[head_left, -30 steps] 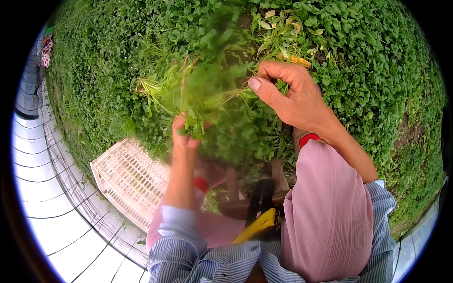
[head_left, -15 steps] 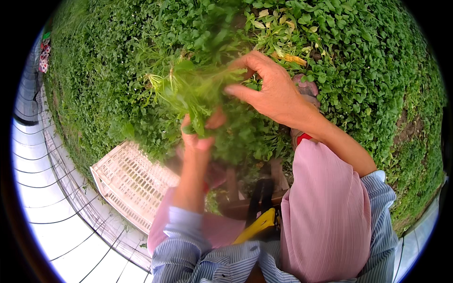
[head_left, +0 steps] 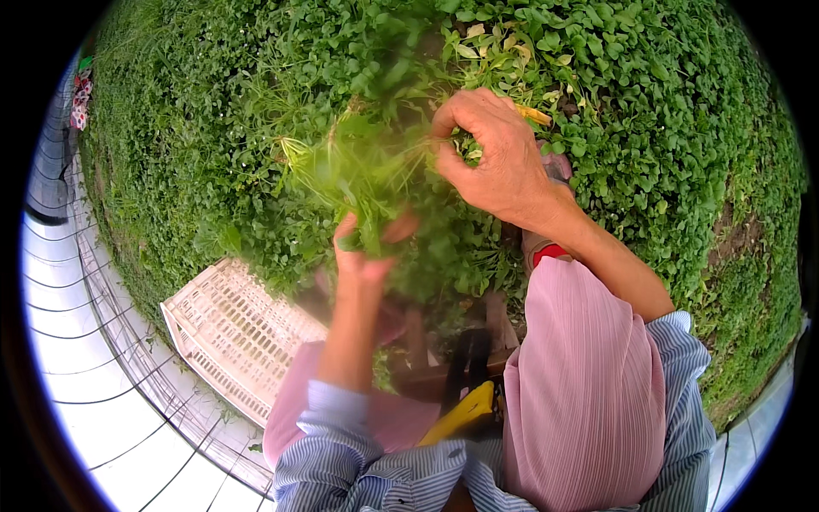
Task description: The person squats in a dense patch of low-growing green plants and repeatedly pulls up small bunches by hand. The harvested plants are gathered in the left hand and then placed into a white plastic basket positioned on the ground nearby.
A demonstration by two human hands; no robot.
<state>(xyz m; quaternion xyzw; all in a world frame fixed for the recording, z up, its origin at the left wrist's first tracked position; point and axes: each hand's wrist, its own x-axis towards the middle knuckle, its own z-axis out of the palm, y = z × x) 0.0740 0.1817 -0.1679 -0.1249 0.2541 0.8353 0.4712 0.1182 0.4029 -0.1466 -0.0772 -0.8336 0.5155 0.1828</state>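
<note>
A loose bunch of leafy greens [head_left: 354, 175], blurred by motion, sits in my left hand [head_left: 367, 256], whose fingers and thumb close round its lower part from below. Pale stem ends stick out at the bunch's left side. At its right edge, my right hand [head_left: 495, 158] pinches thumb and forefinger together on thin strands of the greens; how many it grips is too blurred to tell. Beneath both hands grows a dense bed of low green plants [head_left: 213, 154].
A cream slotted plastic crate [head_left: 243, 328] stands at the lower left, beside my knee. Yellowed leaves [head_left: 478, 47] and a yellow strip [head_left: 533, 115] lie beyond my right hand. A yellow object [head_left: 461, 414] rests between my legs. White sheeting [head_left: 94, 384] runs along the left.
My right hand has shifted slightly right, and its thumb and forefinger have closed from apart into a pinch. The bunch in my left hand has moved a little to the right.
</note>
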